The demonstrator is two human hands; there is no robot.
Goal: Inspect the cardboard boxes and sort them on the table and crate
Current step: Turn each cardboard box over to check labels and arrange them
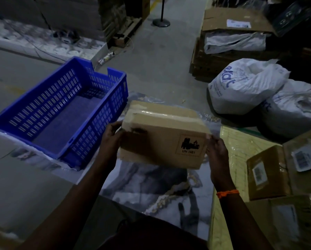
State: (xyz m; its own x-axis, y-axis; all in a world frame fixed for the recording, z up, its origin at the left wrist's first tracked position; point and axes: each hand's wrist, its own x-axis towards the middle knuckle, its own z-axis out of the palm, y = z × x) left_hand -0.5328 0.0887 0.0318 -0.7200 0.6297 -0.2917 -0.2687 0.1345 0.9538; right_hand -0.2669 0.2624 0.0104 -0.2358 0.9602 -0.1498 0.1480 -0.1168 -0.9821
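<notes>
While I hold the taped brown cardboard box (162, 136) up over the marble-patterned table top (142, 186), my left hand (113, 139) curls round its left end and my right hand (217, 152) grips its right end, fingers wrapped round the edge. The box is tilted with its near face toward me, showing a black-printed square mark that reads "UN 3481", and clear tape runs along its top. Just to its left, the blue slotted plastic crate (48, 98) stands on the table, apart from the box. An orange thread band (227, 193) circles my right wrist. On my right, more brown cardboard boxes with white barcode labels (266, 174) sit together on a pale yellow wrapped surface (237, 150). Beyond them, two bulging white sacks (245, 87) lie on the floor.
</notes>
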